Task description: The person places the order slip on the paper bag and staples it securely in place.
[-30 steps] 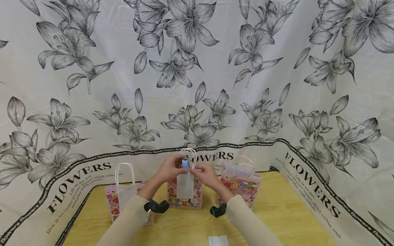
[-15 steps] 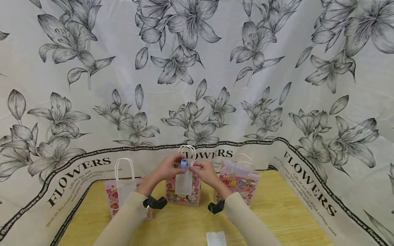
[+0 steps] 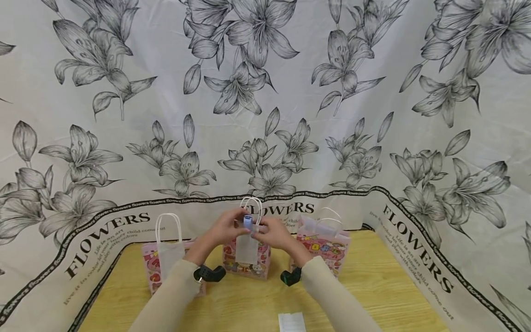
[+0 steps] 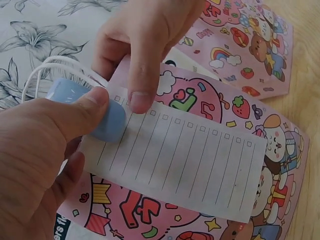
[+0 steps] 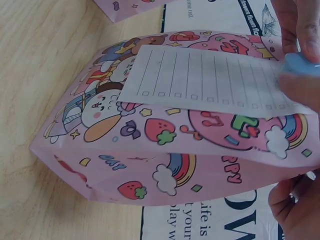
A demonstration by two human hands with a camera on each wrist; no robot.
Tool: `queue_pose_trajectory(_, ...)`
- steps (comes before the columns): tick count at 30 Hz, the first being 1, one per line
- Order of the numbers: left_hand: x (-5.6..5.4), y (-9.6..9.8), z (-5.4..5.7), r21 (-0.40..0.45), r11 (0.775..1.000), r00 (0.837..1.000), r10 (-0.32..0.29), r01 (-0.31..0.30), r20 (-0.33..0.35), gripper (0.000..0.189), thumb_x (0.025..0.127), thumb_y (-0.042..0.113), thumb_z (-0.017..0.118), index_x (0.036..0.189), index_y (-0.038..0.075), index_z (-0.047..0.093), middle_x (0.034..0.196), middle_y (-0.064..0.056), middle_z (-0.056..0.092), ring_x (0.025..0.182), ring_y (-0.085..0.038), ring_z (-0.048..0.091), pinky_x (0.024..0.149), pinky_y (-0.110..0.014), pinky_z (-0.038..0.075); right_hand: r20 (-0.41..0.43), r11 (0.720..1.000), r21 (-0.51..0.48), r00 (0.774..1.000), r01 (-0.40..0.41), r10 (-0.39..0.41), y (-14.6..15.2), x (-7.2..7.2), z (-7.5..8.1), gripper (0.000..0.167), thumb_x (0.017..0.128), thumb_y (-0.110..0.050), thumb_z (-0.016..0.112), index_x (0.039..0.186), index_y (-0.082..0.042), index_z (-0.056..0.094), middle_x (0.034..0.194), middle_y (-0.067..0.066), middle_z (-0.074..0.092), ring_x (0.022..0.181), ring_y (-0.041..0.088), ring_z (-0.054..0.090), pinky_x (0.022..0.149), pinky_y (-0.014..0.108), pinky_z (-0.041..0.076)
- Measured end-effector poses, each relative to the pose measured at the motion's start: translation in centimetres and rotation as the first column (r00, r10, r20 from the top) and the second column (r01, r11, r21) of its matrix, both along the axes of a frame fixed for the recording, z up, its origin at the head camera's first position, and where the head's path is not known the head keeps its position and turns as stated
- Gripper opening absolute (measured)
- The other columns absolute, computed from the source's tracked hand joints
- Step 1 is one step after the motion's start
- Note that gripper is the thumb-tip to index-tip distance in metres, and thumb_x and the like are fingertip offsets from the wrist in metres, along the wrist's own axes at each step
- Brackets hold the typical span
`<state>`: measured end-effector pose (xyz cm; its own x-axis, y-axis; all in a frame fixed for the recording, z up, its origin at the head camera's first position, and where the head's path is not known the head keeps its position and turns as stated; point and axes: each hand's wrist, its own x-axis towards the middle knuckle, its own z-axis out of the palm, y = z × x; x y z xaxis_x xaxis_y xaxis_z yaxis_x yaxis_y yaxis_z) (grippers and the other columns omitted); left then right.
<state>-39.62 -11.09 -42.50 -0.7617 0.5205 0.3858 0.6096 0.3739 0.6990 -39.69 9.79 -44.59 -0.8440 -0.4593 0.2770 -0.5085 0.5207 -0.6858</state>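
At twelve o'clock, a pink cartoon-printed bag [image 3: 263, 256] is fronted by a white ruled sheet [image 4: 185, 155] (every line is ended by a box). Across the sheet's top, a rounded pale-blue gadget [image 4: 113, 122] is pinched by the left hand [image 3: 225, 228]; sheet and bag rim are pinched by the right hand [image 3: 272, 233]. Similar bags [image 3: 325, 249] are stood at eleven and one o'clock on the yellow table [image 3: 244, 304].

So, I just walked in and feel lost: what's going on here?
A person's left hand holds a blue gadget, perhaps a stapler, at the top end of a lined sheet, while the right hand pinches the sheet against the middle bag. Whether it's fastened can't be seen. The left bag and right bag flank it; a slip lies on the table.
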Motion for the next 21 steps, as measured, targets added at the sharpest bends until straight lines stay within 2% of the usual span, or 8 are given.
queue_pose_trajectory(4,-0.03,-0.02,-0.26,0.010,1.000,1.000,0.008,-0.008,-0.001,0.038,0.083,0.001,0.076,0.117,0.000,0.059,0.103,-0.007,0.065,0.090,-0.018,0.063,0.072,-0.029,0.054,-0.016,0.998,0.067,1.000,-0.003,0.004,-0.35,-0.06,0.29,0.027,0.081,-0.034,0.081,0.087,-0.011,0.069,0.073,-0.003,0.062,0.056,0.009,0.048,0.051,0.026,0.040)
queue_pose_trajectory(7,-0.12,-0.07,-0.42,0.014,1.000,1.000,0.014,-0.014,-0.010,0.037,0.084,0.001,0.075,0.117,0.002,0.059,0.102,-0.006,0.065,0.090,-0.018,0.063,0.071,-0.030,0.054,-0.023,0.997,0.073,1.000,0.002,0.000,-0.64,-0.15,0.41,0.029,0.082,-0.038,0.079,0.079,-0.012,0.065,0.062,-0.002,0.054,0.048,0.008,0.039,0.046,0.024,0.035)
queue_pose_trajectory(11,0.02,-0.12,-0.32,0.009,1.000,1.000,0.015,-0.015,0.009,0.036,0.085,0.003,0.075,0.117,0.003,0.059,0.103,-0.006,0.064,0.090,-0.017,0.064,0.070,-0.029,0.054,-0.065,0.997,0.079,0.997,-0.024,0.029,-0.73,-0.09,0.40,0.024,0.087,-0.038,0.074,0.087,-0.015,0.068,0.065,-0.004,0.057,0.049,0.008,0.043,0.048,0.025,0.038)
queue_pose_trajectory(15,-0.02,-0.15,0.07,0.019,1.000,0.999,-0.014,0.013,0.050,0.032,0.087,0.004,0.072,0.117,0.001,0.059,0.103,-0.008,0.064,0.091,-0.019,0.064,0.072,-0.029,0.055,-0.119,0.996,0.077,0.992,-0.041,0.050,-0.71,-0.01,0.40,0.021,0.088,-0.037,0.072,0.090,-0.016,0.070,0.074,-0.005,0.061,0.055,0.009,0.047,0.052,0.026,0.042)
queue_pose_trajectory(17,-0.21,-0.20,0.13,0.029,0.999,0.998,-0.025,0.023,0.057,0.030,0.089,0.004,0.071,0.116,0.000,0.060,0.101,-0.008,0.065,0.090,-0.019,0.064,0.072,-0.029,0.055,-0.118,0.996,0.075,0.992,-0.043,0.052,-0.76,-0.05,0.47,0.019,0.088,-0.035,0.073,0.092,-0.017,0.070,0.078,-0.007,0.062,0.059,0.008,0.050,0.055,0.026,0.043)
queue_pose_trajectory(19,-0.25,-0.29,0.14,0.031,0.999,0.998,-0.031,0.029,0.056,0.028,0.088,0.003,0.071,0.114,0.000,0.061,0.099,-0.008,0.065,0.087,-0.018,0.065,0.070,-0.030,0.055,-0.095,0.993,0.109,0.994,-0.034,0.045,-0.80,-0.18,0.46,0.022,0.087,-0.038,0.073,0.085,-0.017,0.067,0.071,-0.010,0.057,0.055,0.006,0.046,0.051,0.025,0.040)
queue_pose_trajectory(21,-0.26,-0.40,-0.03,0.022,0.999,0.997,-0.043,0.042,0.062,0.027,0.088,0.003,0.071,0.113,0.000,0.061,0.096,-0.007,0.066,0.082,-0.017,0.064,0.067,-0.030,0.054,-0.059,0.986,0.165,0.998,-0.025,0.035,-0.89,-0.31,0.50,0.031,0.085,-0.043,0.074,0.073,-0.018,0.060,0.059,-0.012,0.046,0.047,0.005,0.039,0.046,0.023,0.035)
